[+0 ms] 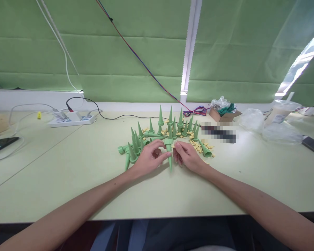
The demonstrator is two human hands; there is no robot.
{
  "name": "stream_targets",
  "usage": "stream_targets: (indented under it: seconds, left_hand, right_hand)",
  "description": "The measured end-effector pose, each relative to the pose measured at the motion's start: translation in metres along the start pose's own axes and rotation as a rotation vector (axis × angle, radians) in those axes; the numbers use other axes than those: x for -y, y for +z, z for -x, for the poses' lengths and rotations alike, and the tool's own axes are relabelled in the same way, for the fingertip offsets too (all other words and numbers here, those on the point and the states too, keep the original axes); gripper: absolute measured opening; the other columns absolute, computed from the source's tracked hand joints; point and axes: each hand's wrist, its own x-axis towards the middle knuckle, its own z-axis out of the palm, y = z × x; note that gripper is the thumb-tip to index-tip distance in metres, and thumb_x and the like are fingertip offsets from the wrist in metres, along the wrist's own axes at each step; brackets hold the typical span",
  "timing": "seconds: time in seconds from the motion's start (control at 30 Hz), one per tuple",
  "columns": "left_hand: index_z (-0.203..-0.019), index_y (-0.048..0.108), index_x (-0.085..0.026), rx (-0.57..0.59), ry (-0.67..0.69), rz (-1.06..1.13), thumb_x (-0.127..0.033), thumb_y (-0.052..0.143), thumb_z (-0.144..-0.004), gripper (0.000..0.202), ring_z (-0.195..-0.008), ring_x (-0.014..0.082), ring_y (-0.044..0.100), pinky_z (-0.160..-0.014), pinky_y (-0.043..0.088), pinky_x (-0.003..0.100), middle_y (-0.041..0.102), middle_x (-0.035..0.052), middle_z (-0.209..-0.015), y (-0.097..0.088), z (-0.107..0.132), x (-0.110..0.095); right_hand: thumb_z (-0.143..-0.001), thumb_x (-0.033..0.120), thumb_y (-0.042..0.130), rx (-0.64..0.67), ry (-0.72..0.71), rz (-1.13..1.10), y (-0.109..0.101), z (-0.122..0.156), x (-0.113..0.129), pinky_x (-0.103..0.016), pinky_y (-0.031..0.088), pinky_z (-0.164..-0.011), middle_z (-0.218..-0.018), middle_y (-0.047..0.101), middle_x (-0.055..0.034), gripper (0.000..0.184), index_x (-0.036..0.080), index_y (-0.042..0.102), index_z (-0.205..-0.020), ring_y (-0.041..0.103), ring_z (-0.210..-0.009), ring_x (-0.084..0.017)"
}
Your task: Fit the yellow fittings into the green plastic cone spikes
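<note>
My left hand pinches a green plastic cone spike near its wide top, the tip pointing down toward me. My right hand is closed beside the spike's other side, fingertips at its collar; what it pinches is too small to name. Behind the hands stand and lie several more green cone spikes on the pale table. Small yellow pieces are scattered among them. More spikes lie on their sides at the left.
A white power strip with cables sits at the back left. A phone lies at the far left. At the back right are a small cardboard box, clear plastic bags and a plastic cup.
</note>
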Motion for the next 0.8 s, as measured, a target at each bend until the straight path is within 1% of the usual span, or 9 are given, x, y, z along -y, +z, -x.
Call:
stream_targets:
  seconds: [0.1,0.3,0.4,0.53,0.8]
  left_hand:
    - [-0.090,0.056,-0.017,-0.007,0.033,-0.035,-0.044,0.070,-0.085,0.030,-0.058,0.0068,0.054,-0.051,0.046,0.023,0.052,0.0027,-0.100,0.0002,0.0003,0.0025]
    - [-0.090,0.055,-0.018,-0.003,0.102,-0.091,-0.039,0.071,-0.085,0.027,-0.062,0.0078,0.056,-0.051,0.047,0.022,0.052,0.0029,-0.101,0.0001,0.0016,0.0069]
    - [-0.089,0.055,-0.018,-0.003,0.137,-0.112,-0.037,0.069,-0.087,0.024,-0.063,0.0082,0.056,-0.052,0.048,0.022,0.052,0.0037,-0.101,0.0001,0.0019,0.0068]
    - [-0.086,0.055,-0.017,-0.004,0.170,-0.108,-0.034,0.065,-0.090,0.020,-0.062,0.0080,0.054,-0.053,0.049,0.022,0.053,0.0034,-0.098,0.0007,0.0020,0.0069]
    - [-0.085,0.056,-0.017,-0.040,0.244,-0.135,-0.028,0.065,-0.091,0.015,-0.062,0.0079,0.053,-0.052,0.048,0.020,0.052,0.0024,-0.092,0.0008,0.0025,0.0083]
  right_hand:
    - [-0.101,0.059,0.037,0.002,0.017,-0.042,-0.0003,-0.0005,-0.0013,-0.023,0.036,-0.040,-0.053,0.054,0.0022,0.054,0.019,0.051,-0.066,0.046,-0.038,-0.009]
    - [-0.102,0.056,0.037,-0.012,0.030,-0.037,-0.0003,0.0000,0.0009,-0.022,0.037,-0.041,-0.048,0.053,0.0012,0.060,0.018,0.053,-0.057,0.045,-0.036,-0.008]
    - [-0.102,0.055,0.037,-0.014,0.038,-0.045,0.0004,0.0004,0.0025,-0.022,0.037,-0.041,-0.046,0.052,0.0011,0.062,0.018,0.051,-0.054,0.045,-0.035,-0.008]
    - [-0.102,0.054,0.038,-0.021,0.046,-0.065,0.0010,0.0000,0.0029,-0.021,0.036,-0.040,-0.045,0.052,0.0008,0.062,0.018,0.050,-0.053,0.045,-0.034,-0.008]
    - [-0.101,0.055,0.039,-0.005,0.068,-0.098,0.0006,-0.0005,0.0030,-0.021,0.035,-0.039,-0.044,0.053,0.0006,0.061,0.018,0.048,-0.053,0.044,-0.034,-0.007]
